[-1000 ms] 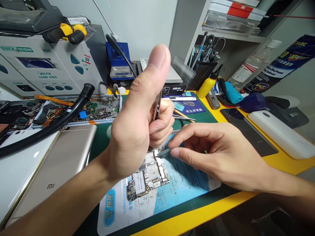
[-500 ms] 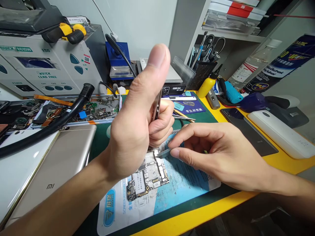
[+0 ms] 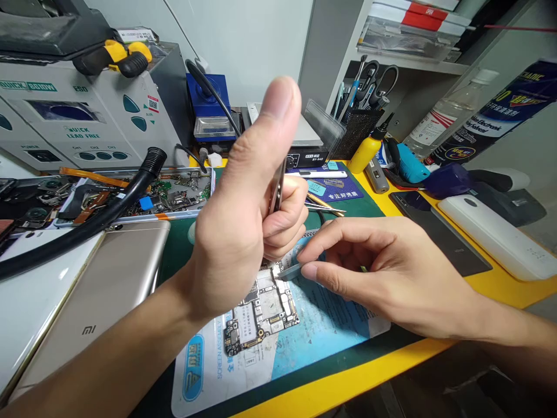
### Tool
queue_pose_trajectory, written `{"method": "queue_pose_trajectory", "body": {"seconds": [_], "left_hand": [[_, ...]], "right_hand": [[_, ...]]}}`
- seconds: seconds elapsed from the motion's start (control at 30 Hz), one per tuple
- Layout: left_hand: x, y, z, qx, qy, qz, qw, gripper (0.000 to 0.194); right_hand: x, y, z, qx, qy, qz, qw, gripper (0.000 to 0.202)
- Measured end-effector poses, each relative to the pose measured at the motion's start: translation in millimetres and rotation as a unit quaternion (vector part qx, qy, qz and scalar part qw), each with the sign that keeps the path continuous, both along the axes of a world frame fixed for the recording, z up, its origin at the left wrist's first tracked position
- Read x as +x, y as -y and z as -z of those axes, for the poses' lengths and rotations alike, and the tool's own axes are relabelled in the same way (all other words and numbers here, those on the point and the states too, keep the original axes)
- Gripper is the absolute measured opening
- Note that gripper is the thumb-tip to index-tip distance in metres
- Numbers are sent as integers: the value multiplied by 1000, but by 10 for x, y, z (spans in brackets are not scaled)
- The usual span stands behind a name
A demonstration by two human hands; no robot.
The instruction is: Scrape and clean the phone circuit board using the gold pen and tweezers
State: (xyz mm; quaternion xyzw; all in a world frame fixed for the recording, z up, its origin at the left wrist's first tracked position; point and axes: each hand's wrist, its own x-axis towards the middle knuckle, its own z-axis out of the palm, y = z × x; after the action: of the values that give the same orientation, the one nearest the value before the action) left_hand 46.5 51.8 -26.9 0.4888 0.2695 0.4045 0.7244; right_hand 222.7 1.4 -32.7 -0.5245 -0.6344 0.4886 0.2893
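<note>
Two bare hands are held at a circuit board (image 3: 272, 310), which is laid on a white and blue sheet (image 3: 313, 354); the sheet is spread over a green mat (image 3: 179, 235) on a yellow table (image 3: 296, 400). The board's far end is covered from view by the left hand (image 3: 235, 244), which is placed at twelve o'clock from the board. Its fingers are curled tightly around a slim metal tool (image 3: 277, 191), and its thumb is pointed up; the tool's lower end is hidden. By the right hand (image 3: 374, 273), placed between two and three o'clock, a thin grey blade (image 3: 290, 271) is pinched between thumb and forefinger, with hardly any gap between them. The blade's tip is set at the board's right edge; whether the two are touching cannot be told. At nine o'clock a gold phone (image 3: 117, 278) is laid beside a white phone (image 3: 37, 313). At eleven, a tray (image 3: 180, 215) is filled with small parts. At one, a yellow bottle (image 3: 364, 155) is seen, and at two, a dark phone (image 3: 439, 232).
</note>
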Motion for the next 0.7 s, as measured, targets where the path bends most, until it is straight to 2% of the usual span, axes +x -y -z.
{"method": "queue_pose_trajectory", "body": {"seconds": [0.33,0.5,0.6,0.7], "left_hand": [[-6,-6,-15,-3,-14,-6,1000,71],[-28,-51,-22,12,-26,22,999,72],[-12,-36,-26,1,-11,-6,1000,69],[2,-20,-26,-1,-10,-7,1000,68]], "right_hand": [[1,-1,-9,-10,0,-6,1000,14],[6,3,-9,-3,0,-8,1000,15],[10,1,-11,-10,-5,-4,1000,15],[8,-3,-13,-15,-7,-6,1000,15]]}}
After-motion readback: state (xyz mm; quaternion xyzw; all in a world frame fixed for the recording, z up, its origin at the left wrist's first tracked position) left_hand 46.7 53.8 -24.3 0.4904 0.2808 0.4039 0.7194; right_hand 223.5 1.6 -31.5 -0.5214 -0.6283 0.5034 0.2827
